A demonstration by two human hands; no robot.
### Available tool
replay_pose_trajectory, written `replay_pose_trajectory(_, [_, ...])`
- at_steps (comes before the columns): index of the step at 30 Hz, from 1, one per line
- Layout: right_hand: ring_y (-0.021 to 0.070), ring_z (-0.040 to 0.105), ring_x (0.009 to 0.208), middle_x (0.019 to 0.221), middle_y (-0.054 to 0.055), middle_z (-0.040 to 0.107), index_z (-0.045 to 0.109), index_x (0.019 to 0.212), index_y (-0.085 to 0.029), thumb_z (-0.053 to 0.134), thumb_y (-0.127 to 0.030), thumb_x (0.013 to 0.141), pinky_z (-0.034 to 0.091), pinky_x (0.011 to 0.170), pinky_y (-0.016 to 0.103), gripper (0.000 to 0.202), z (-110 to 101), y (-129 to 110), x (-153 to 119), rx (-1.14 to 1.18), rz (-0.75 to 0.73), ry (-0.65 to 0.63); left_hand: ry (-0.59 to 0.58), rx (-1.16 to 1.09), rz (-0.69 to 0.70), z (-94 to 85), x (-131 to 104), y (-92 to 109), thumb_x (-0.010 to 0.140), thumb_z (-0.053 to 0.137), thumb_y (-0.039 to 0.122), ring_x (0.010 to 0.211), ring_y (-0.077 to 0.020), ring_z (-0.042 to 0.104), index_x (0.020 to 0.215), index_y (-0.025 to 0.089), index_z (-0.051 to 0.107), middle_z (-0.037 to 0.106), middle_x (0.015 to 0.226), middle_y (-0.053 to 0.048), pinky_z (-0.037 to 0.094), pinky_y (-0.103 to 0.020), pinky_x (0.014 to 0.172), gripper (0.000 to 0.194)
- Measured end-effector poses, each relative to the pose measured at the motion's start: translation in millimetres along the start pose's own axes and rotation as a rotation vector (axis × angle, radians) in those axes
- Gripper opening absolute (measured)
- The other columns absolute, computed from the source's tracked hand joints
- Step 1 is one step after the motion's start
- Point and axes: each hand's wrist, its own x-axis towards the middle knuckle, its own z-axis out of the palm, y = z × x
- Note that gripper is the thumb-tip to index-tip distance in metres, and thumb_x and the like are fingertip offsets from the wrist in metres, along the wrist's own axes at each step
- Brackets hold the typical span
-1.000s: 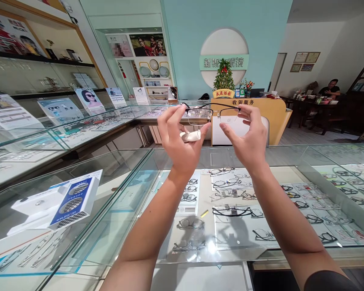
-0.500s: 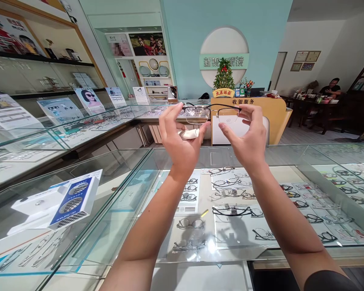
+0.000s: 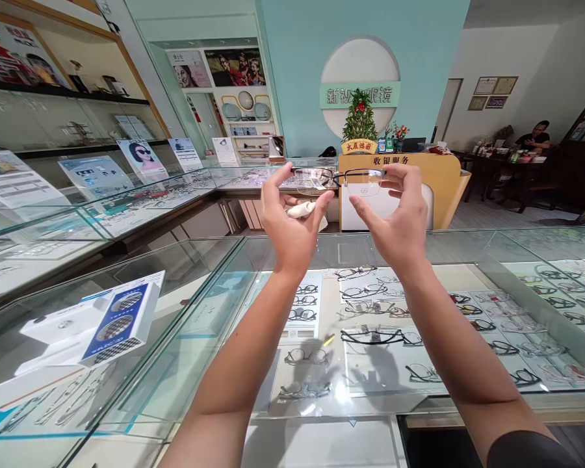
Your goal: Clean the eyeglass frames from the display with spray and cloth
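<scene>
I hold a pair of thin black half-rim glasses (image 3: 338, 177) up at eye height over the glass display counter (image 3: 253, 364). My left hand (image 3: 292, 224) pinches the left end of the frame with thumb and forefinger and also keeps a small white cloth (image 3: 301, 209) tucked against its palm. My right hand (image 3: 400, 218) grips the right end of the frame, fingers curled over the top and thumb below. Both lenses are clear and face away from me.
Under the counter glass lie several rows of glasses (image 3: 370, 335) on white trays. A blue-and-white box (image 3: 117, 322) stands on the counter at the left. Behind are more showcases with placards (image 3: 97, 175), a yellow cashier desk (image 3: 439, 185) and a seated person (image 3: 533, 138) at far right.
Both hands have lifted the glasses slightly and levelled the frame. The white cloth has shifted a little in my left palm.
</scene>
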Motion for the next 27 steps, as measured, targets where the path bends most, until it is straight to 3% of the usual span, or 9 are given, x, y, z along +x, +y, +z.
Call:
replay_pose_trajectory(6, [0.0296,0.071,0.112,0.125,0.009,0.070,0.053,0.129,-0.031,0.081,-0.037,0.091,0.057,0.099,0.052,0.048,-0.6,-1.8,0.7,0.086,-0.007,0.006,0.015,0.012,0.018,1.6,0.9,-3.7,0.088,0.080,0.063,0.107,-0.0228,0.066,0.149,0.032,0.053,0.062,0.138,-0.010,0.058,-0.040,0.091,0.074])
replay_pose_trajectory(12, [0.0275,0.071,0.112,0.124,0.008,0.070,0.055,0.128,-0.031,0.079,-0.038,0.092,0.058,0.099,0.050,0.045,-1.7,-2.0,1.5,0.156,0.005,0.000,0.022,0.004,0.028,2.2,1.7,-1.8,0.088,0.080,0.063,0.111,-0.0235,0.067,0.146,0.029,0.054,0.063,0.138,-0.010,0.059,-0.038,0.089,0.072])
replay_pose_trajectory(16, [0.0239,0.072,0.109,0.118,0.007,0.071,0.058,0.125,-0.031,0.062,-0.046,0.105,0.059,0.097,0.044,0.026,-1.5,0.4,3.3,0.253,0.003,0.020,0.021,-0.038,0.024,2.5,2.0,-0.1,0.088,0.081,0.063,0.115,-0.0246,0.066,0.144,0.028,0.055,0.063,0.137,-0.011,0.059,-0.038,0.089,0.072])
replay_pose_trajectory(18, [0.0229,0.072,0.108,0.114,0.007,0.070,0.060,0.124,-0.031,0.050,-0.051,0.110,0.059,0.096,0.042,0.027,-1.7,1.0,4.8,0.296,0.010,0.034,0.013,-0.073,0.016,3.1,1.7,0.2,0.087,0.082,0.063,0.117,-0.0249,0.066,0.143,0.028,0.056,0.063,0.136,-0.011,0.058,-0.038,0.090,0.071])
replay_pose_trajectory(27, [0.0209,0.074,0.101,0.110,0.006,0.072,0.063,0.109,-0.029,0.050,-0.055,0.109,0.062,0.094,0.042,0.029,-4.8,3.0,10.1,0.461,0.098,0.047,-0.044,-0.153,-0.014,6.0,0.5,-4.8,0.084,0.084,0.063,0.093,-0.0167,0.067,0.144,0.032,0.055,0.062,0.139,-0.010,0.059,-0.036,0.084,0.073])
